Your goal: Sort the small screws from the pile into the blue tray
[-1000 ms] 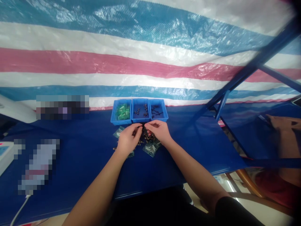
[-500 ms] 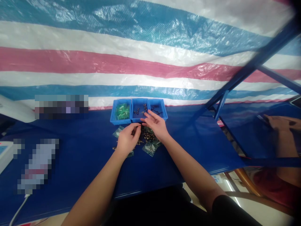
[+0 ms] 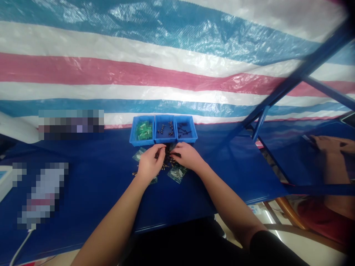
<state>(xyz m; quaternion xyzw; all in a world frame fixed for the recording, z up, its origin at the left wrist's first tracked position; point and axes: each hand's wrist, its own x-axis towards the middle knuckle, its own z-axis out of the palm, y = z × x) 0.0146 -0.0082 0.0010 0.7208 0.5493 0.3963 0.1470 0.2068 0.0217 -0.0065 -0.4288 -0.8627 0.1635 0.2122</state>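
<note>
A pile of small brass-coloured and dark screws (image 3: 165, 160) lies on the blue table between my hands. My left hand (image 3: 151, 161) is pinched at the pile's left edge, on something too small to make out. On the right side of the pile, my right hand (image 3: 188, 155) has its fingers together and pointing down into the screws; what they hold is hidden. Small clear bags (image 3: 177, 173) with pale pieces lie around the pile. Behind it stand three joined blue bins: the left bin (image 3: 133, 137) holds green pieces, the middle and right ones hold screws.
At the left lie a blurred-out long object (image 3: 44, 195) with a white cable (image 3: 22, 245) and a white device (image 3: 7, 181). Blue metal frame bars (image 3: 260, 123) cross the right side. Beyond them is another person's arm (image 3: 335, 162). A striped sheet hangs behind.
My right hand has come down from over the middle bin to the screw pile, its spread fingers now drawn together. My left hand has stayed nearly still.
</note>
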